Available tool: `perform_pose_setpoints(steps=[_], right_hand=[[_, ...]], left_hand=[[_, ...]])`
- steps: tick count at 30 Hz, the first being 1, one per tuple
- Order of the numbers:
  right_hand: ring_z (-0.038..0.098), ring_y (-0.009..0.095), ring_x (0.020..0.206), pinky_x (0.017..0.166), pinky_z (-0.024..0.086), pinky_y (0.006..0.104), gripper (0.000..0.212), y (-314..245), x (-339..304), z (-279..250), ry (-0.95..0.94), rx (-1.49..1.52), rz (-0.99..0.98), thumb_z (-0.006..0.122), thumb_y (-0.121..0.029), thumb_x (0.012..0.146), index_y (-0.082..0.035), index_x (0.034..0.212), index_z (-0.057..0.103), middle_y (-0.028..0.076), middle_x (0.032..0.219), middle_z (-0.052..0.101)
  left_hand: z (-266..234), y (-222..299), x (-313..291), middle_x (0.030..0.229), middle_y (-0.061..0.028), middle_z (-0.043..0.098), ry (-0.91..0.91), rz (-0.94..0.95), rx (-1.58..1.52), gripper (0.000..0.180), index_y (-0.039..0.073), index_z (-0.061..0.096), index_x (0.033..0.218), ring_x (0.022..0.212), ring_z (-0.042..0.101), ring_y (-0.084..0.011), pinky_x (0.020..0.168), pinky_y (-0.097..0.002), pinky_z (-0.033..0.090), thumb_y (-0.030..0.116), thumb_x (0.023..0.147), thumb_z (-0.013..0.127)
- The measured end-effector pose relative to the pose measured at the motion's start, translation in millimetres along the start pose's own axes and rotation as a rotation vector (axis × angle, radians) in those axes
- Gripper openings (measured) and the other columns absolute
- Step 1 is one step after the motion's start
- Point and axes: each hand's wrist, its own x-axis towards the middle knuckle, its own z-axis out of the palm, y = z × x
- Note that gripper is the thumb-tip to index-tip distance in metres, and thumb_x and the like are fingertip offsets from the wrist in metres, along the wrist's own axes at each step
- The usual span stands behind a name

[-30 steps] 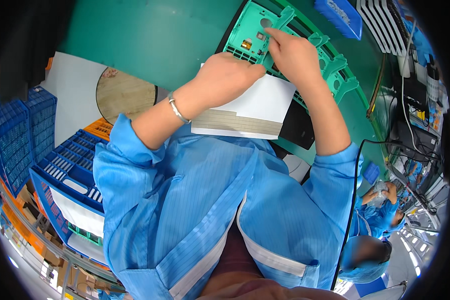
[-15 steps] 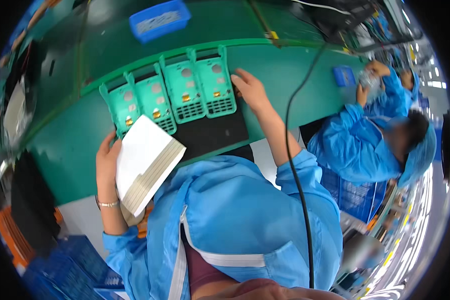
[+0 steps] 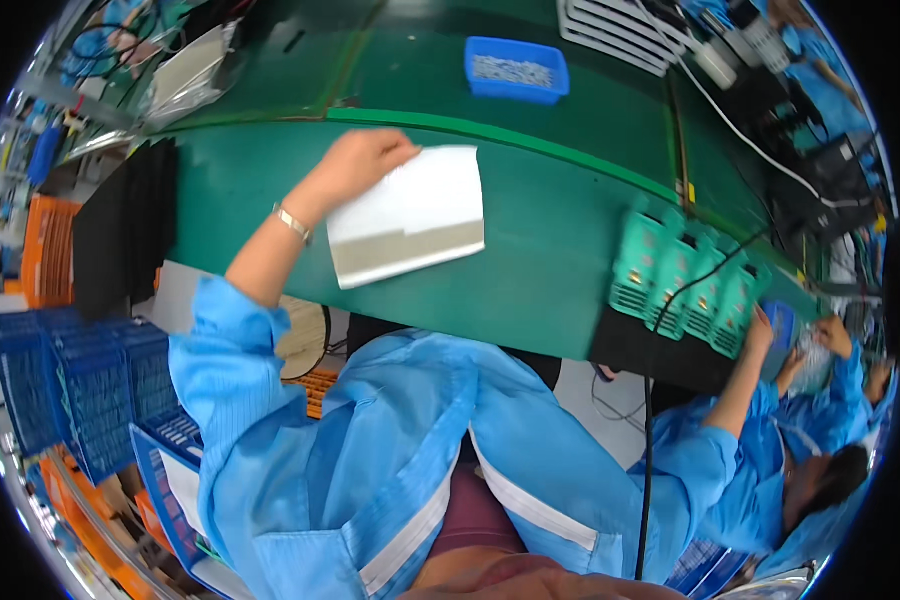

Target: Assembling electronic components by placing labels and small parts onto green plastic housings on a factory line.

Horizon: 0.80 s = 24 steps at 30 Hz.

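My left hand (image 3: 362, 168) pinches the upper left corner of a white sheet (image 3: 425, 192) with a grey-beige band along its lower part. The sheet lies over or just above the green worktable (image 3: 545, 230); any gap is hard to judge. At the right, several light-green plastic housings (image 3: 675, 283) with grid-like lower ends stand side by side on a black mat (image 3: 638, 350). My right hand (image 3: 759, 335) grips the right edge of the endmost housing, its fingers partly hidden. A black cable (image 3: 651, 420) passes in front of the row.
A blue bin (image 3: 515, 78) of small pale parts sits beyond the table's raised green edge. Black sheets (image 3: 130, 230) stand at the left, above blue crates (image 3: 90, 380). A white rack (image 3: 625, 35) is at the back right. A co-worker (image 3: 815, 470) in blue works close at my right.
The view has swung left. The row of housings and its black mat have slid right along the table with my right hand. My left hand has carried the sheet away from the housings.
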Motion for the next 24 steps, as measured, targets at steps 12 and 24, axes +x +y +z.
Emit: perform_pose_setpoints(steps=[12,24], right_hand=[[0.063,0.025,0.087,0.078,0.049,0.0326,0.020,-128,-162,185,-0.030,-0.312,-0.877,0.051,0.000,0.086,0.001,0.103,0.062,0.014,0.097,0.065],[0.061,0.029,0.093,0.082,0.049,0.0364,0.020,-254,-325,366,-1.052,-0.015,-1.307,0.056,0.000,0.080,-0.004,0.097,0.065,0.014,0.101,0.064]], left_hand=[[-123,-38,107,0.090,-0.0070,0.065,0.397,0.260,0.807,0.025,0.019,0.064,0.106,0.088,0.061,-0.0249,0.083,-0.0429,0.043,0.032,0.087,0.055],[-102,-1,-233,0.104,-0.0070,0.059,0.691,-0.009,0.776,0.037,0.014,0.059,0.109,0.103,0.055,-0.0222,0.098,-0.0484,0.035,0.001,0.074,0.055]])
